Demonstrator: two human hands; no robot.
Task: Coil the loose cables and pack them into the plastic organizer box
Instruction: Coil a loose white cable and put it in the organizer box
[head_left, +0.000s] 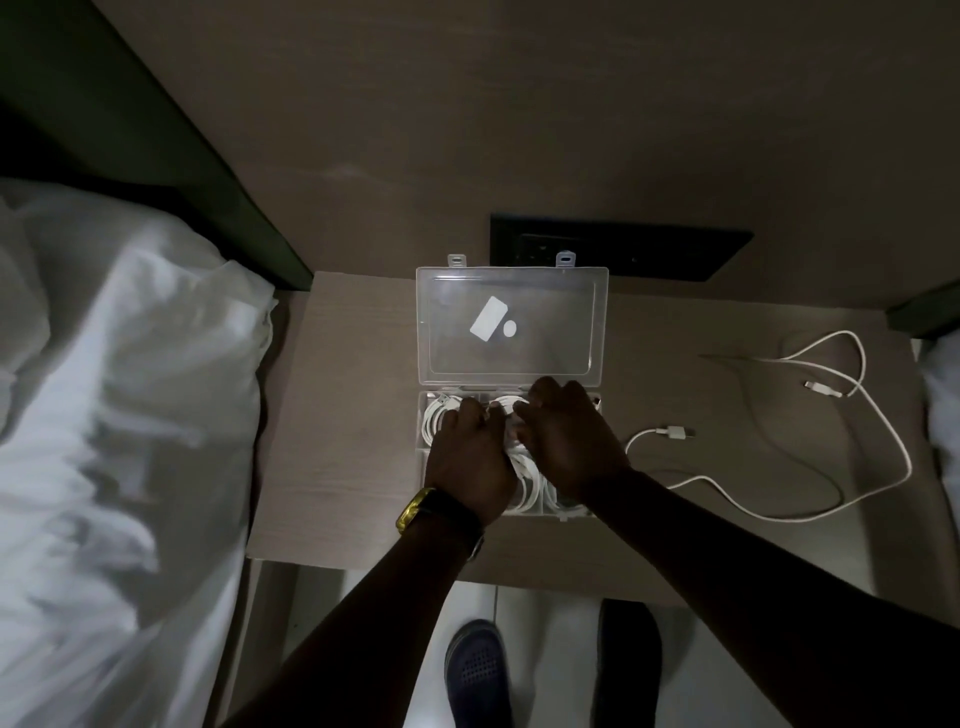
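Organizer box (597, 322): clear glossy plastic, lid see-through, white paper-like stickers on it. Cables (883, 415): smooth white plastic sheath. Surface (353, 415): pale matt wood grain. Bed (114, 415), left of frame: white crumpled cloth. Watch (413, 512): shiny gold-coloured metal case, dark strap.

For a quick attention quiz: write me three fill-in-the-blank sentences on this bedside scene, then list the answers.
1. The organizer box has its lid ____.
2. Both hands, left hand and right hand, are over the ____.
3. A loose white cable lies on the table to the ____ of the box.

Answers: open; box; right
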